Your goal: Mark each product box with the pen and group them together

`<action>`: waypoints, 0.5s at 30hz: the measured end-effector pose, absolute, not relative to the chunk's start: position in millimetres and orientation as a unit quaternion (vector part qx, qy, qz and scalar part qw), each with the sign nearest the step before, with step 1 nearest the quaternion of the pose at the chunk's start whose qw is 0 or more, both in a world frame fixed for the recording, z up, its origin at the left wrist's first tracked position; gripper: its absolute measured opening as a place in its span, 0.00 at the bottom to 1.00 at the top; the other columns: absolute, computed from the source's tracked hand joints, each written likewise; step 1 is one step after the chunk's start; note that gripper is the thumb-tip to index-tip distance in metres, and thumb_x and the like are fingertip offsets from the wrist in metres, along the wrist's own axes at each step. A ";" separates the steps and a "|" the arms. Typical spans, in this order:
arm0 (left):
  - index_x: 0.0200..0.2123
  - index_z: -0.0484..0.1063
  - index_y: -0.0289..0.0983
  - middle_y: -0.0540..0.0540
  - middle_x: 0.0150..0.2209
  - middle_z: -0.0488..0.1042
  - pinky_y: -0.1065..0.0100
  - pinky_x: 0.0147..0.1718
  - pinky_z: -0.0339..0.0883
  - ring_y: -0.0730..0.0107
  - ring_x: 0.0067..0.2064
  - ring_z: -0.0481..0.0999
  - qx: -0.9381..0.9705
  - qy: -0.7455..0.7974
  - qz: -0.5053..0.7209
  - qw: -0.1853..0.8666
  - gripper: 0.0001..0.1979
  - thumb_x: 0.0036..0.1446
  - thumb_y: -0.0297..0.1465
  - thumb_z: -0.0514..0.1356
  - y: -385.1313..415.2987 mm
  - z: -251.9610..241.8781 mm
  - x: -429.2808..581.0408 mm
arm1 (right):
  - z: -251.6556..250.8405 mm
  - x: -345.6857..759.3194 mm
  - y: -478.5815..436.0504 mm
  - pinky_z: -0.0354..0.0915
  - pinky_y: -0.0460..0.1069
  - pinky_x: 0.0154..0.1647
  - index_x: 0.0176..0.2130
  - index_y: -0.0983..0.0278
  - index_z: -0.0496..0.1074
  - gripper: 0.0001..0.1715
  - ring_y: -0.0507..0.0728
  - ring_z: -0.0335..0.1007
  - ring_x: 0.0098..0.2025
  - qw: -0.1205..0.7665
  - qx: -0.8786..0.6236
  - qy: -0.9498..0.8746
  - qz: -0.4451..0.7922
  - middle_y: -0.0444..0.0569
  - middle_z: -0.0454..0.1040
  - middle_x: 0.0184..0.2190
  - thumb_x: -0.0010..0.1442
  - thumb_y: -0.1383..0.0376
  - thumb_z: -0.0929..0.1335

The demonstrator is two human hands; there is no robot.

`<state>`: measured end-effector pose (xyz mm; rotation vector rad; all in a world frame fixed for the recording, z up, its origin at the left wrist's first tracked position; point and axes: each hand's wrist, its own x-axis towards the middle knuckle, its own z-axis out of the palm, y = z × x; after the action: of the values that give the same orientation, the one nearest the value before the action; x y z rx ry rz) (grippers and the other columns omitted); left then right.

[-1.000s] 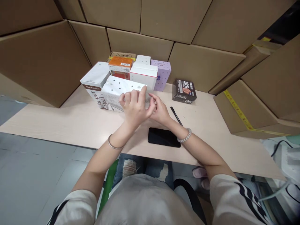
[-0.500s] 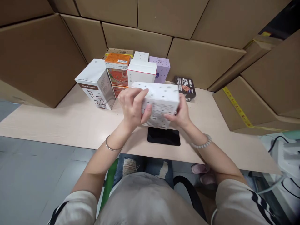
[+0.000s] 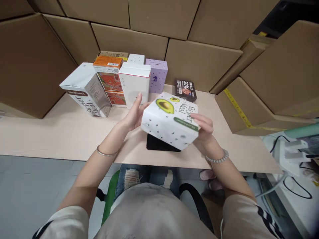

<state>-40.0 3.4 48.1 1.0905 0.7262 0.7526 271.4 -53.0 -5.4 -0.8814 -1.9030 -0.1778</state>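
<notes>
I hold a white box with an avocado picture and "Super Meal" lettering [image 3: 170, 121] tilted above the table, over a black phone [image 3: 159, 145]. My right hand [image 3: 205, 127] grips the box's right end, fingers curled over its top face. My left hand [image 3: 134, 113] rests against the box's left end with the fingers stretched out. Behind my left hand stands a group of boxes: a white "Super Meal" box [image 3: 86, 88] lying aslant, an orange-topped box [image 3: 109, 78], a white box with a red line [image 3: 134, 84] and a purple dotted box [image 3: 156, 74].
A dark "20%" bar box [image 3: 185, 89] lies at the back of the pale wooden table [image 3: 50, 132]. Large cardboard cartons [image 3: 32, 56] wall in the table at left, back and right. A white device with cables [image 3: 291, 156] sits at the far right.
The box has been lifted from the group, brought toward me over the phone, and turned so its avocado face is up. My left hand's fingers have straightened. The view has shifted right.
</notes>
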 end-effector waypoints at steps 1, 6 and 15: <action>0.60 0.75 0.36 0.37 0.46 0.87 0.53 0.52 0.81 0.45 0.52 0.87 0.478 0.327 0.330 0.745 0.44 0.65 0.67 0.49 2.2 49.1 -39.2 | -5.7 267.9 -52.1 0.81 0.60 0.35 0.49 0.48 0.66 0.29 0.61 0.80 0.39 0.489 -0.298 -0.808 -0.142 0.45 0.82 0.46 0.57 0.43 0.78; 0.50 0.78 0.30 0.34 0.43 0.87 0.54 0.54 0.81 0.46 0.48 0.88 0.418 0.345 0.343 0.767 0.24 0.57 0.42 0.68 -1.6 47.3 -28.6 | 12.0 254.0 -55.3 0.75 0.55 0.29 0.64 0.46 0.65 0.31 0.60 0.78 0.40 0.428 -0.243 -0.843 -0.215 0.46 0.82 0.55 0.65 0.61 0.73; 0.61 0.73 0.31 0.35 0.49 0.87 0.56 0.45 0.81 0.48 0.44 0.87 0.376 0.355 0.365 0.774 0.34 0.51 0.36 0.70 -1.8 32.1 -13.2 | 121.2 219.6 -153.8 0.56 0.59 0.34 0.28 0.58 0.59 0.16 0.56 0.58 0.24 0.396 -0.374 -0.830 0.120 0.42 0.62 0.21 0.68 0.70 0.61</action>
<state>-13.2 -1.8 32.1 0.8138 0.7693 0.7908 219.6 -153.8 121.2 -0.9482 -2.1030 0.3034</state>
